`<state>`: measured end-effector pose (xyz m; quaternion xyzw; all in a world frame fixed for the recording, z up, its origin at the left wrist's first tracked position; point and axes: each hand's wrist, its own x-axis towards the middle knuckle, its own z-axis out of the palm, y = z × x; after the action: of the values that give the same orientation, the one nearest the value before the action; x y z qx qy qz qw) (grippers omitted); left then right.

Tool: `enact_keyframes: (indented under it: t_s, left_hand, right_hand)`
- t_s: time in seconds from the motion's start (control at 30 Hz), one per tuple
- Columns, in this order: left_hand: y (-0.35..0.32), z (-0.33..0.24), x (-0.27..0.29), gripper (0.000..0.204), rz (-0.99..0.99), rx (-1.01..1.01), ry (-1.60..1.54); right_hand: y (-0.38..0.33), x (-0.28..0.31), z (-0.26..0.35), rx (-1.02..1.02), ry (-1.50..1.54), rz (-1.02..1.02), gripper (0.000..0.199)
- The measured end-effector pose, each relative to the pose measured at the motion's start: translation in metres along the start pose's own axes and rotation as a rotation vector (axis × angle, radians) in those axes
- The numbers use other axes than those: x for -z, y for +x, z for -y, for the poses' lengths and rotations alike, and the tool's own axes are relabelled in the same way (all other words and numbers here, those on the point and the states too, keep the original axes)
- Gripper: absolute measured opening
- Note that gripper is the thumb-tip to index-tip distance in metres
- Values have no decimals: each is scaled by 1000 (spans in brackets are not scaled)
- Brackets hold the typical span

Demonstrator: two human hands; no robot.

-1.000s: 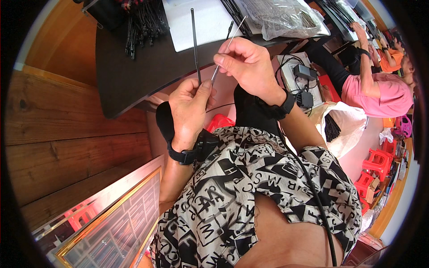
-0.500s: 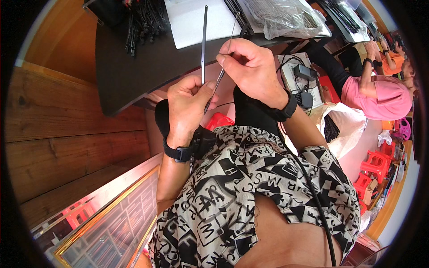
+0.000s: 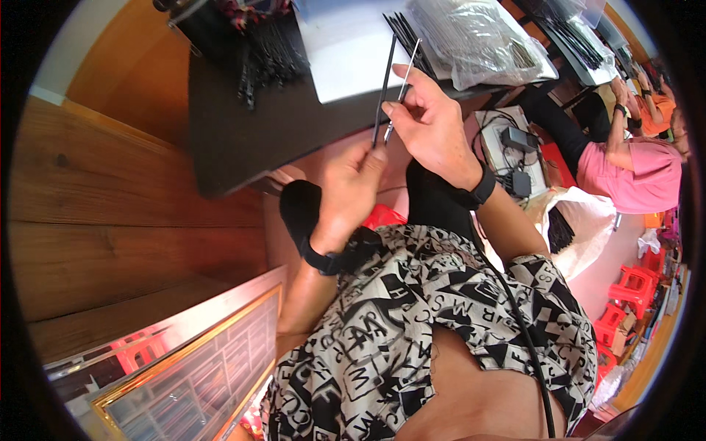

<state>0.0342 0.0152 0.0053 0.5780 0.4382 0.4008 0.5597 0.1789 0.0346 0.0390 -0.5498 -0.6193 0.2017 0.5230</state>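
In front of the table edge, my left hand (image 3: 351, 184) is closed, thumb against fingers, on the lower end of a slim dark metal strip (image 3: 385, 84). The strip points up and slightly right. Close beside it, my right hand (image 3: 435, 128) pinches a thin rod (image 3: 414, 59), bright at its upper part and dark lower down. Its lower end comes down near my left fingertips; whether it touches the strip I cannot tell.
The dark table (image 3: 235, 140) holds a white sheet (image 3: 342, 62), a heap of black rods (image 3: 272, 62) and a clear plastic bag (image 3: 485, 48) of thin rods. At right are a white sack (image 3: 588, 224), black adapters (image 3: 520, 140) and a seated person in pink (image 3: 632, 173).
Both hands have shifted right in view. The dark strip now leans right and stands closer to the thin rod. The view itself has also moved a little.
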Motion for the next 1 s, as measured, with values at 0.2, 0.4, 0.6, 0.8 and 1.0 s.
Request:
enact_keyframes:
  t_s: [0.2, 0.4, 0.6, 0.8, 1.0]
  left_hand:
    - [7, -29, 23, 9, 109, 10, 148]
    - [75, -75, 103, 9, -181, 55, 273]
    - [149, -66, 174, 25, -384, -44, 552]
    - [123, -68, 84, 31, -242, -192, 466]
    - [141, -41, 4, 25, 67, -265, 535]
  right_hand:
    - [12, -4, 12, 199, 77, 4, 64]
    - [6, 20, 1, 129, 103, 35, 44]
    - [-3, 56, -7, 8, 58, -48, 37]
    - [18, 133, -41, 154, -357, -322, 19]
    - [77, 179, -70, 185, -789, -212, 17]
